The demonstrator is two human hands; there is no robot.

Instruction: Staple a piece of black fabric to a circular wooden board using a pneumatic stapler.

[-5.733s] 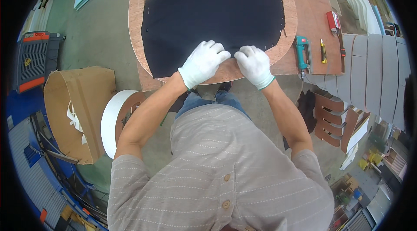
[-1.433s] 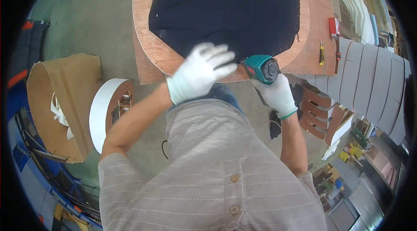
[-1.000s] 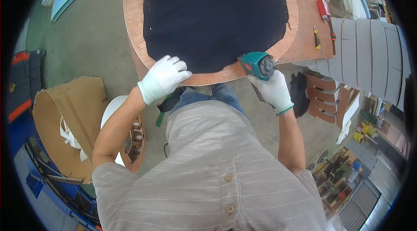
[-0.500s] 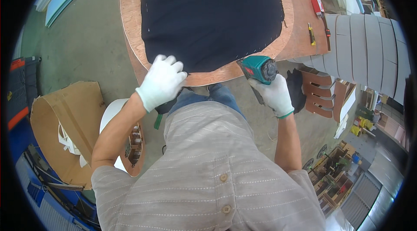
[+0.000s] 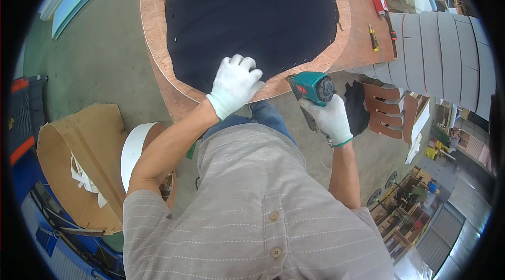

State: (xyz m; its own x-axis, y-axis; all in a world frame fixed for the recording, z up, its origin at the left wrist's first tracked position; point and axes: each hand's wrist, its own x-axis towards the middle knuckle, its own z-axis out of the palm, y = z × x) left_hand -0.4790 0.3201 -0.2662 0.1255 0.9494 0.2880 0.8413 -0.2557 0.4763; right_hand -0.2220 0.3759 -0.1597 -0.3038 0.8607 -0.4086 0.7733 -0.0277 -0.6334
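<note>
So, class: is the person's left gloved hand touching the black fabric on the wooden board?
Touching. The head view shows the left hand lying flat on the near edge of the black fabric, fingers overlapping it with no gap, while the right hand grips the teal power tool.

A teal power stapler (image 5: pixel 313 89) with a dark round end sits upright at the near edge of the plywood board (image 5: pixel 153 32). Black fabric (image 5: pixel 252 11) lies stretched flat over the board, its near edge pinned down along the curved rim.
</note>
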